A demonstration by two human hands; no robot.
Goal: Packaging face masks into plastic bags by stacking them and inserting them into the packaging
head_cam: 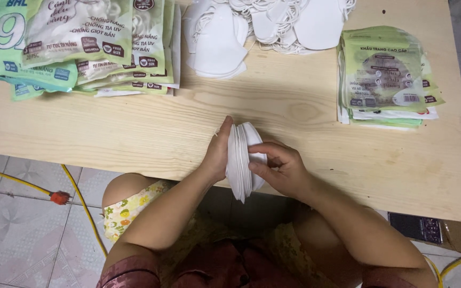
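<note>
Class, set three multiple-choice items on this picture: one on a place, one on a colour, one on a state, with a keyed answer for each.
1. Where does the smaller pile of green packets lie?
A. at the table's right
B. on the floor
C. on the person's lap

2. What colour is the stack of masks held in the hands?
A. blue
B. white
C. black

3. How is the stack held?
A. left hand alone
B. lying untouched
C. between both hands

Answers: 1 A, the pile rests on the wooden table near its right edge; 2 B, it shows plain white; 3 C, the right hand presses the other side.
</note>
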